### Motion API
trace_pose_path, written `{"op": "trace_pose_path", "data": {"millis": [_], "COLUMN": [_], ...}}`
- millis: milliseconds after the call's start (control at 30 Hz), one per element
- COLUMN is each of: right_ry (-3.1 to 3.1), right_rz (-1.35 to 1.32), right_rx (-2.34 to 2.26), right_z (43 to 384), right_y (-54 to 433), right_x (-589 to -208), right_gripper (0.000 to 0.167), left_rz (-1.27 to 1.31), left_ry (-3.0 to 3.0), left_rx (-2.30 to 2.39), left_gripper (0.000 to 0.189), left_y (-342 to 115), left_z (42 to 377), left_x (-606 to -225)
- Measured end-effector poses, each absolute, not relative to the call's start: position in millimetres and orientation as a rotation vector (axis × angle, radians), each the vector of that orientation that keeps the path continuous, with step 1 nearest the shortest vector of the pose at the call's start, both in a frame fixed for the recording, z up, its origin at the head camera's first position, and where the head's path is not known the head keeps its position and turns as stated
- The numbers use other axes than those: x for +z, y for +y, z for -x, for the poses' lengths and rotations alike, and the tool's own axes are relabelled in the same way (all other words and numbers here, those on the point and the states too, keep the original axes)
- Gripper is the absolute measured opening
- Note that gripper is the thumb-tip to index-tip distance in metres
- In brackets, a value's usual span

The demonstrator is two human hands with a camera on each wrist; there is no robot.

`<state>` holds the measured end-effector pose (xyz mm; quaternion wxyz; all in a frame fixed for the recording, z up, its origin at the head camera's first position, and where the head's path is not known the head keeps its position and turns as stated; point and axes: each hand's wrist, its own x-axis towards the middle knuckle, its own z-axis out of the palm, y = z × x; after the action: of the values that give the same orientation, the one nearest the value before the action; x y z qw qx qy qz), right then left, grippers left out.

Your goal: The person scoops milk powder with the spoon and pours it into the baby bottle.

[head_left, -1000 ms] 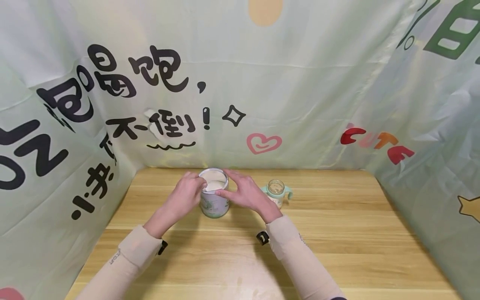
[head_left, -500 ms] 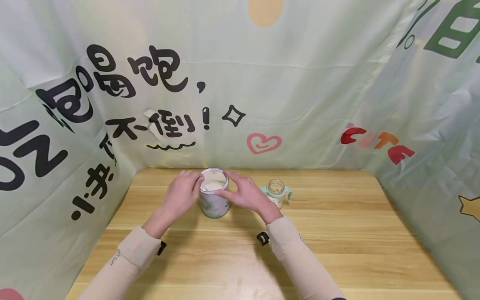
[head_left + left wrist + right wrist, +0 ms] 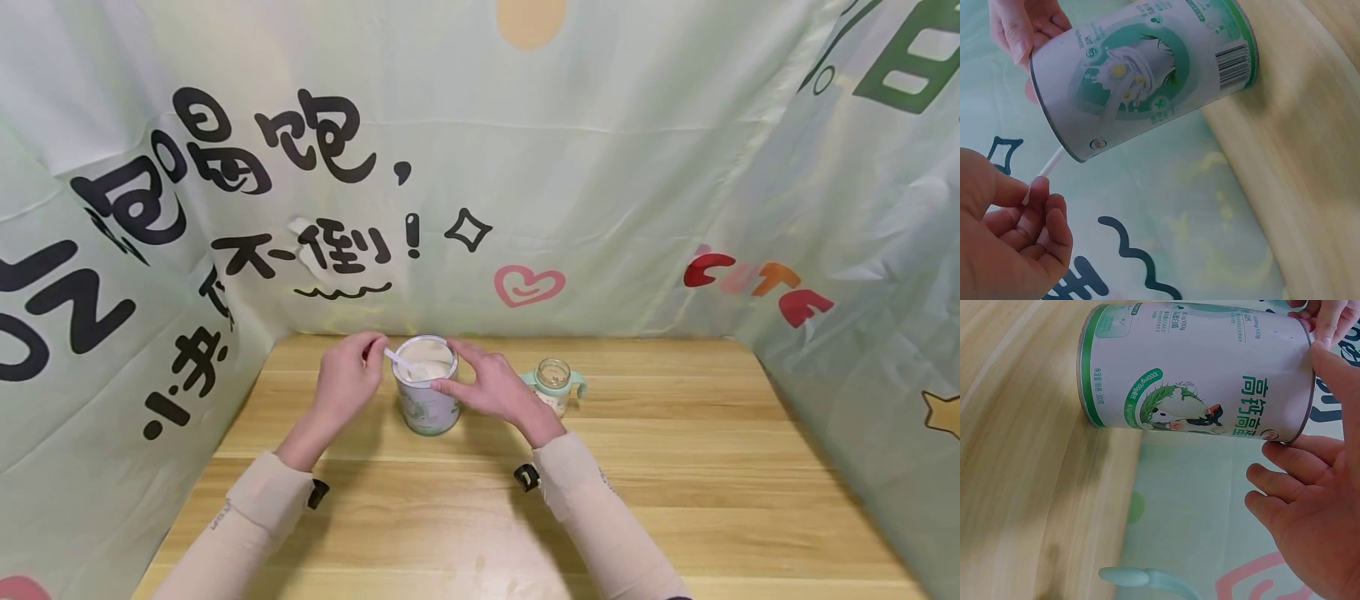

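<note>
A tin of milk powder (image 3: 429, 410), its top uncovered and pale powder (image 3: 431, 369) visible inside, stands upright on the wooden table. My left hand (image 3: 348, 375) is at the tin's left, pinching the thin end of a white scoop (image 3: 400, 358) between thumb and forefinger. The scoop slants over the rim into the tin; in the left wrist view its lower part is hidden behind the tin wall (image 3: 1147, 75). Thumb and forefinger of my right hand (image 3: 491, 385) span the tin's rim from the right and grip it, while the other fingers (image 3: 1300, 462) stay spread below.
Just right of the tin, partly behind my right wrist, stands a lidless baby bottle (image 3: 553, 375) with mint-green handles. The wooden table (image 3: 675, 467) ends at a printed cloth backdrop (image 3: 630, 250) that closes in the back and both sides.
My left hand has drawn back left from the tin's mouth, and the white scoop's handle now shows between hand and powder. My right hand has kept its hold on the rim.
</note>
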<state>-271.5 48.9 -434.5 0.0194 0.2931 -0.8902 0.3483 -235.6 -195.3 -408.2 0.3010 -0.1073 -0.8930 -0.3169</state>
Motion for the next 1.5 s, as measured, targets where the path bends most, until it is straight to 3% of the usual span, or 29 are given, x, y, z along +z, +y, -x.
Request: {"op": "trace_pose_path", "data": {"millis": [433, 767, 967, 1233, 1500], "right_ry": [-2.762, -2.77, -2.764, -2.763, -2.772], "right_rz": [-0.908, -0.899, -0.903, -0.911, -0.911], "right_rx": [1.074, 1.086, 1.079, 1.095, 1.077], "right_z": [271, 270, 271, 271, 271], "right_y": [50, 50, 51, 50, 49], "right_x": [-433, -433, -434, -436, -434], "right_gripper": [0.082, 0.083, 0.082, 0.082, 0.082], "left_rz": [-0.202, -0.321, -0.199, 0.196, 0.536], "left_ry": [-2.336, -2.149, -2.318, -2.572, -2.533], "left_rx": [-1.699, -2.124, -1.899, -1.223, -0.887], "left_gripper": [0.03, 0.04, 0.035, 0.02, 0.007], "left_y": [-215, -217, -214, -197, -184], "left_z": [243, 246, 244, 237, 232], "left_x": [-404, -405, -406, -408, -410]}}
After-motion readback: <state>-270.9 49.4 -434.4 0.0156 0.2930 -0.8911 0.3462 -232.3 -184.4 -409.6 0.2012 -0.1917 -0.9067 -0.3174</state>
